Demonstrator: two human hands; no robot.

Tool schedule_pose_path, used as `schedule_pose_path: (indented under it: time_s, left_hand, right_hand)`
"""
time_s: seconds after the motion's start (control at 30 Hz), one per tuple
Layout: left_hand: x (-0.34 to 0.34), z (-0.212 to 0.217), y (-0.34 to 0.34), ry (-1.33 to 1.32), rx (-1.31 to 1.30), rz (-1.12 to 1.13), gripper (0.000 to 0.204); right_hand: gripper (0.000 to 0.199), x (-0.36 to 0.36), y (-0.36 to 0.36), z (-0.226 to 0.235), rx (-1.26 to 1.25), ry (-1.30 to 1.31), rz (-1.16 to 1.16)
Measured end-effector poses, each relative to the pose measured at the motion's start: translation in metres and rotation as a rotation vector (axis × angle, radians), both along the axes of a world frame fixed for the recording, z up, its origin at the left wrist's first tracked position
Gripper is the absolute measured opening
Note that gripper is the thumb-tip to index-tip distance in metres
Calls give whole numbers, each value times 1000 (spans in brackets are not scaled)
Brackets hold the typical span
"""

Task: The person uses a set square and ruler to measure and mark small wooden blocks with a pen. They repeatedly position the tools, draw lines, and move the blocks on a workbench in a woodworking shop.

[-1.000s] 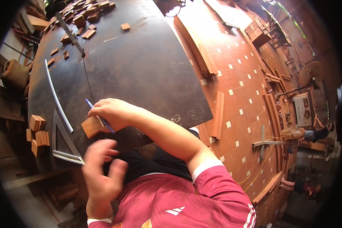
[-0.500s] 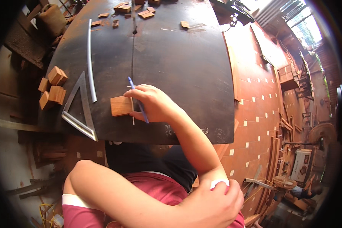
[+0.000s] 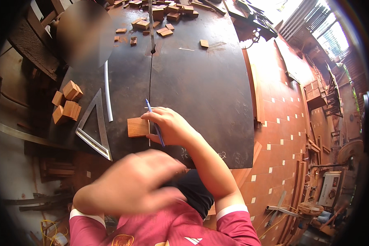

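My right hand (image 3: 172,126) rests near the front of the dark table, closed round a blue pen (image 3: 155,123). Its thumb and fingertips touch the right edge of a square wooden block (image 3: 137,128), which lies flat. A thin pale strip pokes out at that same edge, mostly covered by my fingers. In front of my body, my left hand (image 3: 137,180) is smeared by motion, with thumb and fingers apart and nothing seen in it. Left of the block lie a metal triangle square (image 3: 99,123) and a long pale rod (image 3: 108,92).
Several wooden blocks (image 3: 67,102) are stacked by the table's left edge. More wood offcuts (image 3: 174,16) cover the far end, around a thin upright blade (image 3: 150,24) at a slot in the dark tabletop (image 3: 201,90). A tiled floor (image 3: 274,139) stretches out on the right.
My left hand has come off my right upper arm and swung left across my body toward the table's front edge. My right hand keeps its hold at the block. The view has tilted up.
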State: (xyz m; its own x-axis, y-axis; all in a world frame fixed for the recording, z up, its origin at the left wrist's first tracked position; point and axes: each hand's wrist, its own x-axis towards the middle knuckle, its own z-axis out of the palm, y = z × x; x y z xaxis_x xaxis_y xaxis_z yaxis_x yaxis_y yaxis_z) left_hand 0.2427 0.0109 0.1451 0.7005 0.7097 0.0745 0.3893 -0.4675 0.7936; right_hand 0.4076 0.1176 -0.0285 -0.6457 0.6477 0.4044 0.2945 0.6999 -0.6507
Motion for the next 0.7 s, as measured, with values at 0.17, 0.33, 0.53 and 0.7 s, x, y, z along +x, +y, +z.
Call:
schedule_pose_path:
  time_s: [0.17, 0.33, 0.53, 0.7]
  left_hand:
    - [-106, -75, 39, 379, 148, 822, 33]
    - [-150, -119, 59, 463, 414, 626, 34]
    - [-145, -131, 68, 512, 455, 473, 33]
    - [-146, -139, 73, 515, 450, 457, 28]
  right_hand:
    - [53, -3, -1, 7, 20, -24, 2]
    - [55, -2, -2, 6, 41, -43, -13]
    - [55, -1, 0, 5, 15, -41, -1]
    - [55, 0, -1, 5, 32, -43, -5]
